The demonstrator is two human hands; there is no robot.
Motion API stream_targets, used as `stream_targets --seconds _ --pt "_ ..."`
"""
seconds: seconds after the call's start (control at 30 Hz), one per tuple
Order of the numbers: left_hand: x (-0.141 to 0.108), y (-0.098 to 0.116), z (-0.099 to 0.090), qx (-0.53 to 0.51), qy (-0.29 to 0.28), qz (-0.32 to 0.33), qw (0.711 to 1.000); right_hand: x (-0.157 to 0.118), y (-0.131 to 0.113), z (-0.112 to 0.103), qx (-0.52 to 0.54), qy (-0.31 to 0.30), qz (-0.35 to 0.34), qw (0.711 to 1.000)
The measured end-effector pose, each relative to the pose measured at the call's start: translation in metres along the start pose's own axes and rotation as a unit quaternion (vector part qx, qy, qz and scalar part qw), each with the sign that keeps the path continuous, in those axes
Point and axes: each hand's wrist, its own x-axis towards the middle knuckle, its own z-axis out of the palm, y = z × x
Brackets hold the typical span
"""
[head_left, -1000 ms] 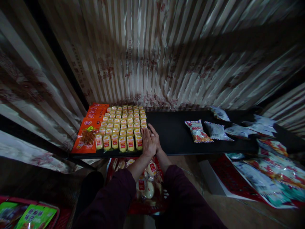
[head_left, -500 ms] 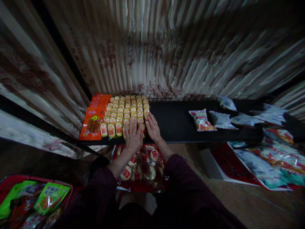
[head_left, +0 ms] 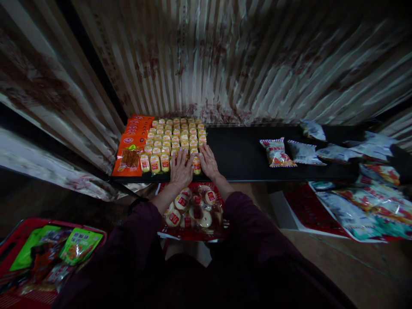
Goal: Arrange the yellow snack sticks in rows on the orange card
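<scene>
Rows of small yellow wrapped cakes stand packed side by side on the left part of a black shelf. My left hand lies over the front row with its fingers stretched out. Along the right side of the block, my right hand rests with straight fingers touching the end cakes. Neither hand grips anything. Orange snack packets showing brown sticks lie against the block's left side. Some front cakes are hidden under my left hand.
Below the shelf, a red box holds round wrapped cakes. A red basket with snack packets stands at lower left. Farther right on the shelf lie several chip-style bags, near a box of more bags. A striped curtain hangs behind.
The camera view has tilted, so the shelf and everything on it sit higher and slightly to the right. Both hands stay against the yellow cakes.
</scene>
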Motion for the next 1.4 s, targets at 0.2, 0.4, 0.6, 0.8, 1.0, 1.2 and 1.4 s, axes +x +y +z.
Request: stream_targets --seconds 0.2,0.4,0.6,0.8,1.0,1.2,1.4 --pt "-0.013 -0.008 -0.010 -0.006 0.003 0.002 1.000 -0.009 -0.004 -0.006 -0.021 -0.010 -0.013 1.000" --pt "-0.021 -0.014 -0.010 -0.015 -0.007 0.003 1.000 -0.015 -0.006 -0.003 -0.053 -0.046 -0.006 0.998" --pt "-0.016 -0.015 -0.007 -0.010 -0.011 0.009 1.000 -0.012 -0.006 -0.001 -0.074 -0.059 0.001 0.996" --pt "-0.019 -0.015 -0.011 -0.012 -0.018 0.019 1.000 -0.018 -0.010 -0.004 -0.078 -0.045 0.019 0.996" --pt "-0.025 -0.016 -0.010 -0.008 -0.020 0.025 0.999 -0.019 -0.018 -0.002 -0.085 -0.051 0.022 0.995" --pt "-0.023 -0.018 -0.007 -0.009 -0.018 0.032 0.999 -0.017 -0.020 0.008 -0.062 -0.020 0.019 0.998" --pt "-0.022 -0.015 -0.011 -0.026 -0.022 0.029 0.999 -0.020 -0.026 0.000 -0.073 0.003 0.020 0.997"
